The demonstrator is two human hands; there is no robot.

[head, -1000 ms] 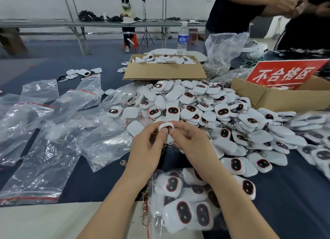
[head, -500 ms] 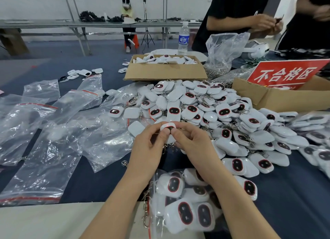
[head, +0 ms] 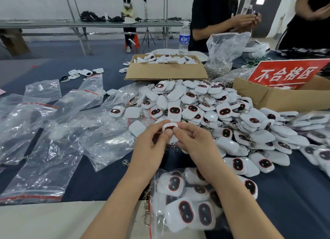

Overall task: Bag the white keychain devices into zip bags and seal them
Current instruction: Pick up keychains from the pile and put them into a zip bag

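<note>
- Left hand and right hand both pinch one glossy white rounded-square plastic keychain device, above the dark cloth table.
- Crinkled clear zip bag, partly filled, lies below the wrists.

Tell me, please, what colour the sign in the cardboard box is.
The sign is red with white characters, seen in the head view.

One open lane
Keychain pile blocks 12 to 3 o'clock; zip bags cover 9; bare cloth at 4.
</note>
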